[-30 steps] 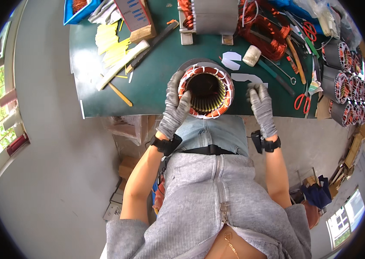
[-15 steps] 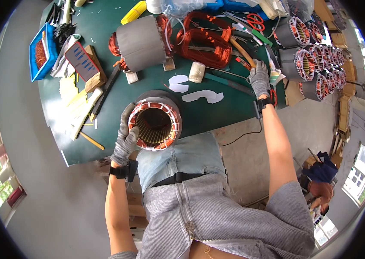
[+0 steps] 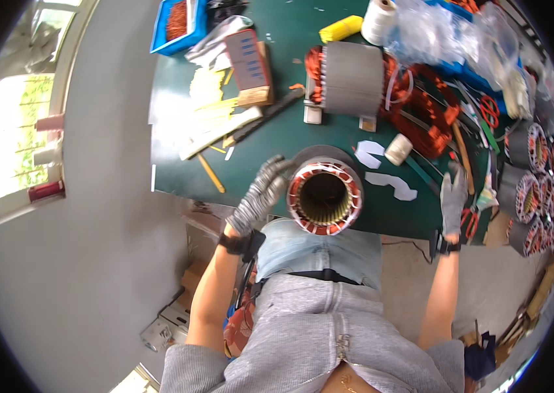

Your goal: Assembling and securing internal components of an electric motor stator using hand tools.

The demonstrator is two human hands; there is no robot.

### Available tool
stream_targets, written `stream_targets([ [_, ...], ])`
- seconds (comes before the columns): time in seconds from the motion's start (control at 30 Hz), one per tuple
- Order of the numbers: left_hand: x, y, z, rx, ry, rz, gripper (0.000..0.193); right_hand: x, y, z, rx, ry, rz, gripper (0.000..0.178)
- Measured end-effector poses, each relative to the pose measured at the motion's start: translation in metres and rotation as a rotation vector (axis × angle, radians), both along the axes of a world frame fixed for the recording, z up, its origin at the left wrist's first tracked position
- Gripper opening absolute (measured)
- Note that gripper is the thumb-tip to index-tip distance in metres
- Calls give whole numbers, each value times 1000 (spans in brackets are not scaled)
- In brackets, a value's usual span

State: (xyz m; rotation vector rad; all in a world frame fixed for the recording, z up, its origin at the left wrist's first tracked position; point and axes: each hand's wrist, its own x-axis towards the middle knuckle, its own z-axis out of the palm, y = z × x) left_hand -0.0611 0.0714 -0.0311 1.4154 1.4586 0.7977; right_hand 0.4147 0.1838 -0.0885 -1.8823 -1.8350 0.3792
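Observation:
A motor stator (image 3: 357, 177), a grey cylinder with red-orange windings laced in white around its rim, stands at the table's near edge before my body, its bore facing up at me. Just left of it is my left hand (image 3: 260, 196) in a striped grey glove, fingers stretched toward its side and holding nothing; whether the fingertips touch it I cannot tell. My right hand (image 3: 453, 196), gloved in grey, lies at the table's right front with fingers extended. Beside its fingertips runs a wooden handle (image 3: 462, 147). Red-handled scissors (image 3: 470, 224) lie just right of that wrist.
A larger grey stator (image 3: 353, 78) lies on blocks farther back, with loose copper coils (image 3: 424, 124) right of it. White cut paper (image 3: 391, 185) and a thread spool (image 3: 398, 149) lie mid-table. Several finished stators (image 3: 519, 190) stand at right. A phone (image 3: 247, 59) leans at left.
My view has swung, so the table appears shifted right. My left hand has loosened from the stator's rim, its fingers lifting to the side. The right hand has drawn back slightly along the wooden handle.

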Motion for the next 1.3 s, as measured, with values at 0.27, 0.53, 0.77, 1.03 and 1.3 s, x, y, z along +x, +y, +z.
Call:
stream_targets([
  [0.27, -164, 59, -82, -103, 1218, 229, 50, -132, -51, 102, -150, 206, 359, 14],
  [0.53, -138, 39, 16, 145, 1016, 217, 46, -249, -43, 165, -6, 113, 717, 42],
  [0.77, 21, -18, 114, 412, 780, -128, 48, -259, -63, 151, -108, -165, 928, 55],
  [1.03, 95, -5, 53, 291, 856, -689, 57, -126, -94, 88, -598, 591, -15, 27],
  [1.3, 107, -17, 17, 406, 864, -554, 45, -118, -127, 41, -383, 603, 305, 25],
])
